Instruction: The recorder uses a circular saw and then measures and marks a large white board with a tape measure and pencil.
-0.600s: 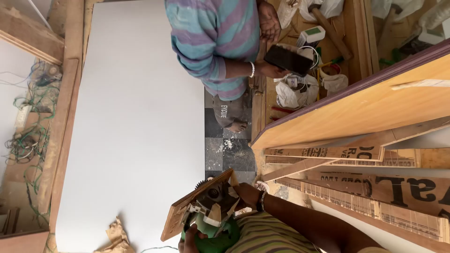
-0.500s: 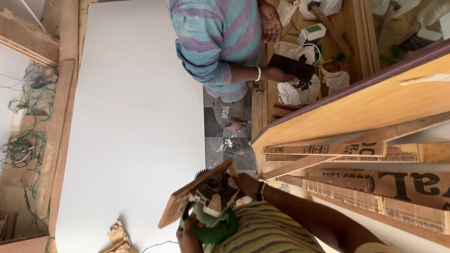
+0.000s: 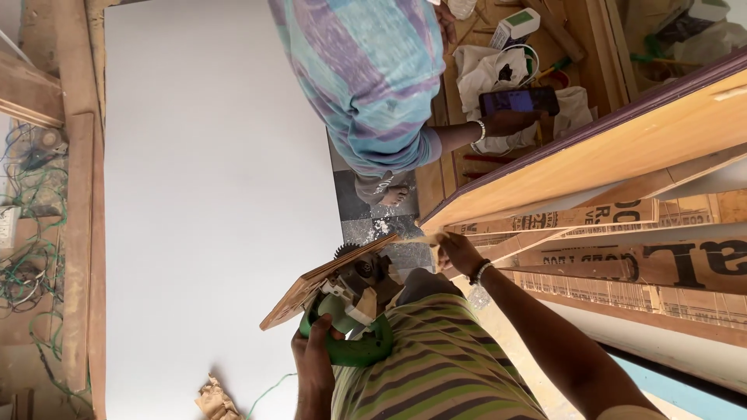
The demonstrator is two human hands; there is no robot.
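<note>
My left hand (image 3: pixel 313 356) grips the handle of a green circular saw (image 3: pixel 354 323) held against my striped green shirt. The saw's toothed blade (image 3: pixel 347 250) shows at the top. A small brown plywood offcut (image 3: pixel 323 284) lies slanted across the saw. My right hand (image 3: pixel 459 253), with a beaded bracelet at the wrist, pinches a thin pale wood strip (image 3: pixel 420 239) at the end of a long brown board (image 3: pixel 591 167).
Another person in a blue and purple striped shirt (image 3: pixel 366 78) stands opposite, a dark phone (image 3: pixel 519 101) in one hand and a bare foot (image 3: pixel 383 189) on the floor. A large white sheet (image 3: pixel 210 194) lies left. Printed boards (image 3: pixel 622 257) stack right. Tangled wires (image 3: pixel 27 257) lie far left.
My right hand has left the saw and moved up to the thin strip at the board's end. The other person's hand with the phone has shifted right.
</note>
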